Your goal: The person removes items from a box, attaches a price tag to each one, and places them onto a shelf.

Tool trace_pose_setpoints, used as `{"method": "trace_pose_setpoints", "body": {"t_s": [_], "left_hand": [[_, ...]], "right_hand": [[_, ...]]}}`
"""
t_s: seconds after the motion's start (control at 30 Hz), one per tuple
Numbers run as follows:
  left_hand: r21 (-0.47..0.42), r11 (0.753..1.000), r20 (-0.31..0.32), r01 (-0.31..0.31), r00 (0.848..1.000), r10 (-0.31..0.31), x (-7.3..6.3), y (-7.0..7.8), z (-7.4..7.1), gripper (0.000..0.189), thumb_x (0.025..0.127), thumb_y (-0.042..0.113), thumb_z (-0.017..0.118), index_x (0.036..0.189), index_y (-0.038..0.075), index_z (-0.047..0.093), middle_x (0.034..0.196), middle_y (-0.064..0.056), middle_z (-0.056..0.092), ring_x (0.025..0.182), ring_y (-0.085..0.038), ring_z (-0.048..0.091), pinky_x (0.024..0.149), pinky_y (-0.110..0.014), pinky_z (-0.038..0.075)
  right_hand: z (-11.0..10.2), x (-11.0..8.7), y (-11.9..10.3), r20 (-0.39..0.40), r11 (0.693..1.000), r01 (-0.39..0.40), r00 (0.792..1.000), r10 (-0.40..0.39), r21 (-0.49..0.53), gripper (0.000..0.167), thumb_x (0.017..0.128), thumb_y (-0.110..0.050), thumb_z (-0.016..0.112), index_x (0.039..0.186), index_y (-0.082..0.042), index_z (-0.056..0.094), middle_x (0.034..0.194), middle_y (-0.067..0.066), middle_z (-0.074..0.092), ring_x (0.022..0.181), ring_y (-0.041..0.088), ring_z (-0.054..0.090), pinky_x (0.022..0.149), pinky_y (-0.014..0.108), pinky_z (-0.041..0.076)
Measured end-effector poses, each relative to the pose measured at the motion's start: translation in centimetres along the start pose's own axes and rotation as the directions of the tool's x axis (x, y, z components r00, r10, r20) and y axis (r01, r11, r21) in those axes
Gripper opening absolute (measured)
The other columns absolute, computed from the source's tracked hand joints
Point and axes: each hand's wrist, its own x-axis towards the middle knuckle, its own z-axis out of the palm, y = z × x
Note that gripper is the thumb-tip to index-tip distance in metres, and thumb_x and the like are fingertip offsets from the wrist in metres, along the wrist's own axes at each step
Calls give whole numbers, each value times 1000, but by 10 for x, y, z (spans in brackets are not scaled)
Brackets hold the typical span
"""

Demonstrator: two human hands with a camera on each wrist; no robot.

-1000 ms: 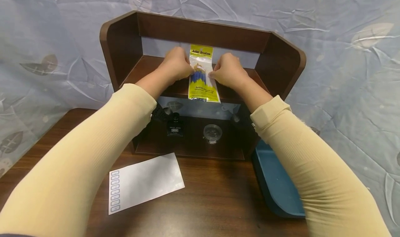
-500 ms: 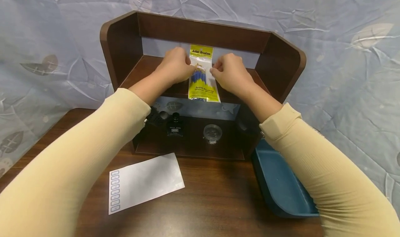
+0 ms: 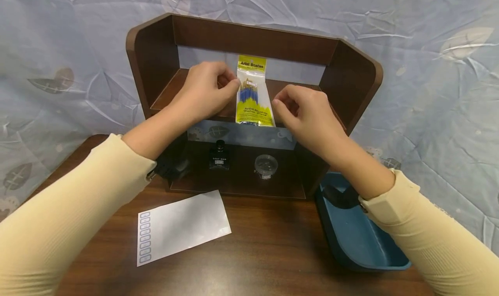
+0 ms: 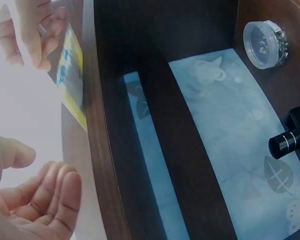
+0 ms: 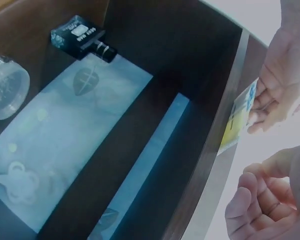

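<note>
A clear and yellow packet of artist brushes (image 3: 251, 107) lies on the upper board of a brown shelf (image 3: 253, 36), its lower end at the front edge. A small white label (image 3: 251, 84) shows on the packet over the brushes. My left hand (image 3: 210, 88) is close by the packet's left side, fingers loosely bent. Its thumb and fingers stand apart with nothing between them in the left wrist view. To the right of the packet, my right hand (image 3: 312, 114) is clear of it, fingers curved and holding nothing.
On the lower board stand a black perfume bottle (image 3: 219, 159) and a small clear round jar (image 3: 266, 166), each with a small label. A white sheet (image 3: 187, 226) with a column of blue-framed stickers lies on the table. At right is a blue bin (image 3: 351, 231).
Both hands have drawn away from the packet, the right one outward and down to the right, the left one slightly leftward. The packet stays in place on the shelf.
</note>
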Motion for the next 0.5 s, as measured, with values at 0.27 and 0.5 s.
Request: {"method": "trace_pose_setpoints", "body": {"t_s": [0.27,0.5], "left_hand": [[12,994,-95,-110,989,111,-43,-6,-8,22,104,20,58,100,6,74,85,-10,70,72,-22,55,67,-29,43],[21,980,-116,-199,973,200,-92,-24,-5,12,102,10,65,96,7,75,85,-4,71,73,-14,59,66,-17,47]], "right_hand": [[-3,-51,9,-66,987,159,985,-158,4,9,100,-8,68,105,-6,74,92,5,73,76,12,57,68,26,50],[-2,-108,23,-89,959,284,954,-285,-20,16,92,-1,75,105,-10,73,91,-3,69,76,3,54,66,11,46]]}}
